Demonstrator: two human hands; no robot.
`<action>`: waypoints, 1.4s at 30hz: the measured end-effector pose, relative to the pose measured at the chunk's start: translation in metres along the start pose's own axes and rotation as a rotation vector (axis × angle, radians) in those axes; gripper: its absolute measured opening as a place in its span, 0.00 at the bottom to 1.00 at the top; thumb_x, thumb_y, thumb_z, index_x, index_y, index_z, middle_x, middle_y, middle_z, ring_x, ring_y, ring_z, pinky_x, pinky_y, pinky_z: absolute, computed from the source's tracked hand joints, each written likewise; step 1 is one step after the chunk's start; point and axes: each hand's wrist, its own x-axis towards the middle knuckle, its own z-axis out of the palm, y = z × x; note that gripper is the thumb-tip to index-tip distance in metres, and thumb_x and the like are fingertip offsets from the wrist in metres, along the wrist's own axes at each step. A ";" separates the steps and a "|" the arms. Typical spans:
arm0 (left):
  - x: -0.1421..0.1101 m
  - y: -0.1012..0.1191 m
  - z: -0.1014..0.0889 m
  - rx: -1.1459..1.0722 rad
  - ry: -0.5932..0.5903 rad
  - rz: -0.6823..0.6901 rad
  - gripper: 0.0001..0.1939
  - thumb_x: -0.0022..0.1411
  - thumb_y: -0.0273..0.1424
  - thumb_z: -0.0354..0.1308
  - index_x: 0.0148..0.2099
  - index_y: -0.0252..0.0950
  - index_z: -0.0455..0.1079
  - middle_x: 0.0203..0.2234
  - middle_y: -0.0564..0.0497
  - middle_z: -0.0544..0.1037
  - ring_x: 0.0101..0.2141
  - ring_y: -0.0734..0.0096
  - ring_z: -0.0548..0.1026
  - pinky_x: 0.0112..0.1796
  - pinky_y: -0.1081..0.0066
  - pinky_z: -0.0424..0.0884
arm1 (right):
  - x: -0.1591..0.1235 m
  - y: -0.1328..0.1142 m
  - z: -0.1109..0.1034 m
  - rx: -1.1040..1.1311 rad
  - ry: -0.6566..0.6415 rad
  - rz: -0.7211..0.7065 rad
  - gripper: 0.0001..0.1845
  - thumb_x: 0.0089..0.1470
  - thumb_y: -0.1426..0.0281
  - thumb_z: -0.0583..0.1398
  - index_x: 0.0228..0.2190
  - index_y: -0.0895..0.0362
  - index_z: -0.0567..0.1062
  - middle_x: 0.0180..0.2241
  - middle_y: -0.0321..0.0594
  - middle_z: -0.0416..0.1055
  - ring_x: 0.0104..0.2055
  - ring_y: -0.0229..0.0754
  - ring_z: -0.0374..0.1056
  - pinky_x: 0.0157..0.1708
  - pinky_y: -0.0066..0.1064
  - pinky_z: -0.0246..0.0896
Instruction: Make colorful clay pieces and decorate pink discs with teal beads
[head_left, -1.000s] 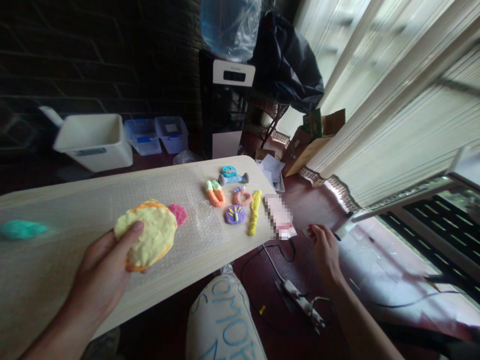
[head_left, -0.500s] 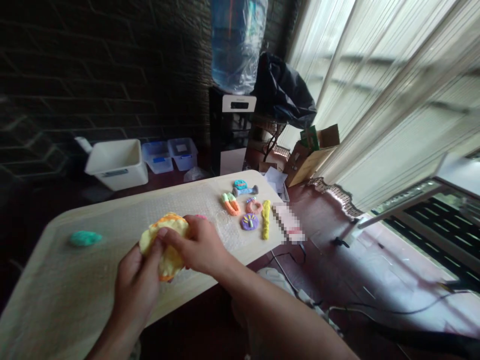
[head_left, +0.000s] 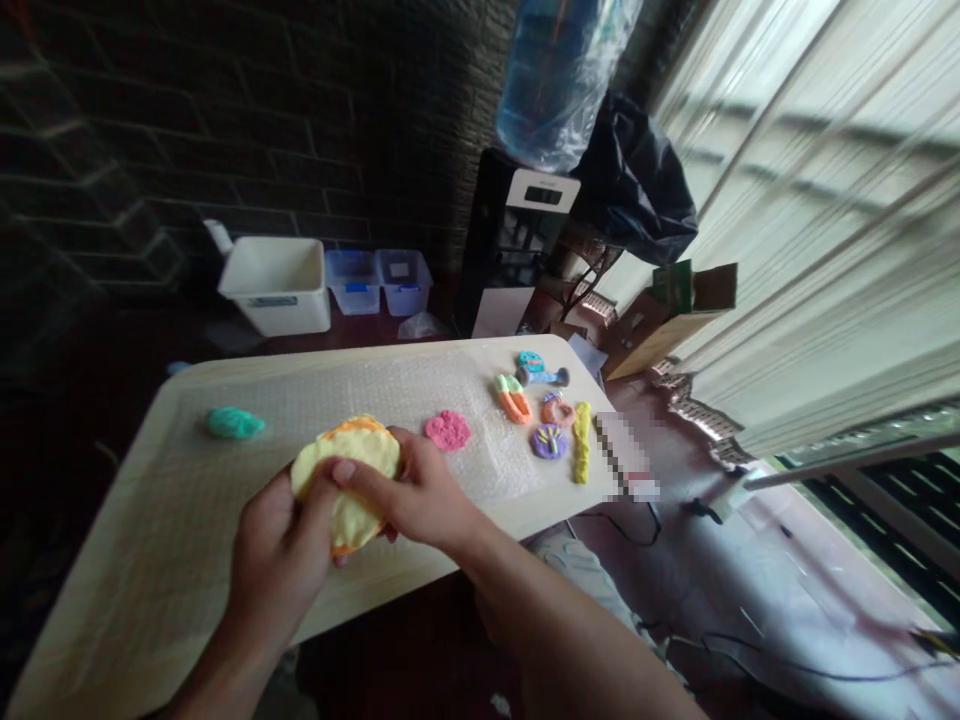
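Between my two hands is a flat, roundish yellow clay disc point(head_left: 361, 442) with an orange layer showing along its edge. My left hand point(head_left: 277, 550) grips its left side, and my right hand point(head_left: 431, 495) grips the right. Both thumbs press on the yellow face, close together near its middle; most of the other fingers are hidden behind it. The disc is held above the table point(head_left: 375, 580). To the right of it lies a pink bumpy clay piece point(head_left: 448, 430), and further left a green clay lump point(head_left: 235, 422).
Bubble wrap point(head_left: 480, 385) covers much of the table. Several clay shapes lie at its right end, among them a purple disc point(head_left: 550, 442), a yellow twisted strip point(head_left: 582, 445) and an orange-and-green loop point(head_left: 512, 400). Behind stand a white bin point(head_left: 289, 310) and a water dispenser point(head_left: 499, 245).
The view has swung left, so the table and room appear further right. The pink piece, mostly covered by my right hand before, now shows fully. Both hands keep hold of the disc.
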 end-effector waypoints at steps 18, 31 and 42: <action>0.013 0.004 0.033 -0.159 0.037 -0.101 0.27 0.71 0.55 0.48 0.34 0.37 0.70 0.19 0.55 0.71 0.15 0.72 0.70 0.10 0.76 0.60 | 0.011 0.011 -0.014 -0.009 0.251 -0.077 0.23 0.64 0.48 0.60 0.31 0.55 0.70 0.19 0.30 0.67 0.15 0.33 0.63 0.11 0.22 0.60; 0.026 -0.003 0.029 0.026 0.165 0.093 0.22 0.75 0.43 0.47 0.30 0.38 0.66 0.23 0.52 0.74 0.25 0.69 0.71 0.27 0.72 0.65 | 0.010 0.020 -0.023 -0.082 0.228 -0.048 0.27 0.67 0.47 0.55 0.28 0.55 0.70 0.18 0.30 0.64 0.14 0.32 0.61 0.11 0.21 0.55; 0.025 -0.004 0.028 0.140 0.138 0.154 0.24 0.76 0.42 0.45 0.30 0.38 0.67 0.21 0.51 0.74 0.23 0.70 0.71 0.24 0.72 0.61 | 0.017 0.024 -0.021 -0.392 0.440 -0.258 0.29 0.70 0.51 0.53 0.22 0.54 0.66 0.20 0.33 0.61 0.22 0.35 0.56 0.20 0.27 0.50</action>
